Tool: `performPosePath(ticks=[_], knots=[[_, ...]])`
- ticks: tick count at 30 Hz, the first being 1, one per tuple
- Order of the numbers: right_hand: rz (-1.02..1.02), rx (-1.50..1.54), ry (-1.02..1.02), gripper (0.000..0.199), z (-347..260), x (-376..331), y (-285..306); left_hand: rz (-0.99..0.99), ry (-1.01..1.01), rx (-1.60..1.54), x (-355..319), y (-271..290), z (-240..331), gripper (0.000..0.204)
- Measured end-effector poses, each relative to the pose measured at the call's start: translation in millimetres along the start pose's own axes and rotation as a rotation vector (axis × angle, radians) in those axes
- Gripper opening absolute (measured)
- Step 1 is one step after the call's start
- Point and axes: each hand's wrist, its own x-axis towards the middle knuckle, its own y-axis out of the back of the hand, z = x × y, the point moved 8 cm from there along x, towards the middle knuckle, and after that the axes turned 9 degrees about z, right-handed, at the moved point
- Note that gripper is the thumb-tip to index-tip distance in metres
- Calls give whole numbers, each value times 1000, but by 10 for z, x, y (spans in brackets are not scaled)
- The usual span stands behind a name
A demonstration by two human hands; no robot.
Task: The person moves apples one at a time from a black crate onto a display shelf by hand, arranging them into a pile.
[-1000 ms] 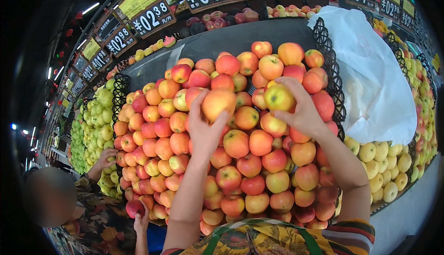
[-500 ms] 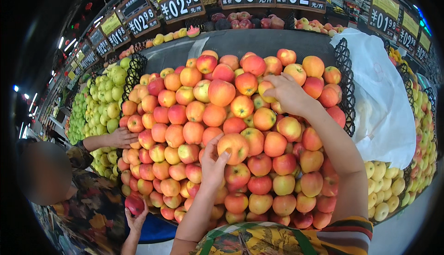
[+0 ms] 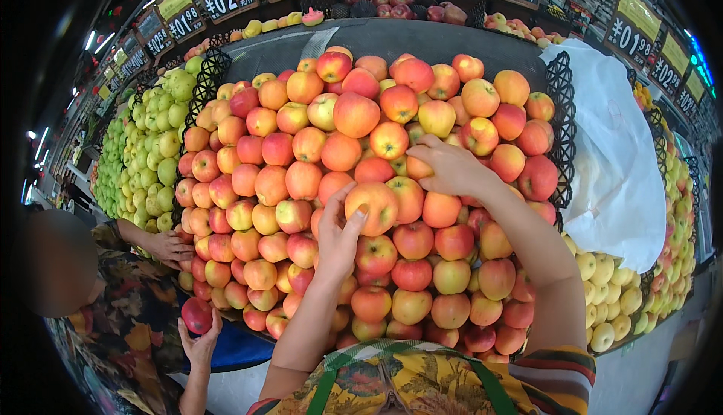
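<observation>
My left hand point(image 3: 339, 230) is closed round an orange-red apple point(image 3: 373, 208), thumb on the near side, just above the pile. Farther right, my right hand point(image 3: 456, 170) is bent over the pile, its fingers curled on another orange apple point(image 3: 419, 167) that it partly hides. Around both hands lie rows of red, orange and yellow apples point(image 3: 411, 240) heaped on a sloping display.
A person at the left rests one hand point(image 3: 167, 248) on the pile's edge and holds a dark red apple point(image 3: 196, 315) in the other. Black lattice dividers point(image 3: 559, 129) flank the heap. Green apples point(image 3: 160, 151), a white plastic sheet point(image 3: 614, 159) and pale yellow fruit point(image 3: 614, 302) lie beyond.
My right hand has moved nearer to me over the pile, toward the held apple. My left hand keeps its apple. The whole view has tipped downward a little.
</observation>
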Motion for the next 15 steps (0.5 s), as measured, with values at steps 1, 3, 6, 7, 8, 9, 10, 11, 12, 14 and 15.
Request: performPosePath(ticks=[1,3,6,7,8,9,10,11,12,14,15], knots=[[-29,-36,-12,56,-9,44,5,0,-2,14,-5,-7,20,58],[-86,-108,-38,57,-42,85,20,-1,-7,42,-21,-23,84,57],[68,-91,-60,57,-51,0,108,-15,-1,12,-26,-28,82,57],[132,-85,-72,56,-65,-68,123,-14,-3,-4,-40,-26,67,57],[183,-68,-118,53,-89,-121,175,-12,-5,-20,-43,-21,55,57],[228,-101,-155,54,-70,-147,185,-10,-6,-36,-42,-12,46,57],[275,-141,-197,55,-37,-188,214,-17,-12,-54,-36,-25,46,57],[321,-181,-237,57,-27,-236,250,-21,-19,-66,-31,-36,30,55],[316,-194,-254,59,-37,-291,272,-15,-23,-65,-39,-40,22,55],[162,-190,-260,55,0,-332,203,7,-37,-79,-29,-28,61,54],[86,-189,-264,53,38,-377,176,21,-30,-102,-47,-34,53,54]])
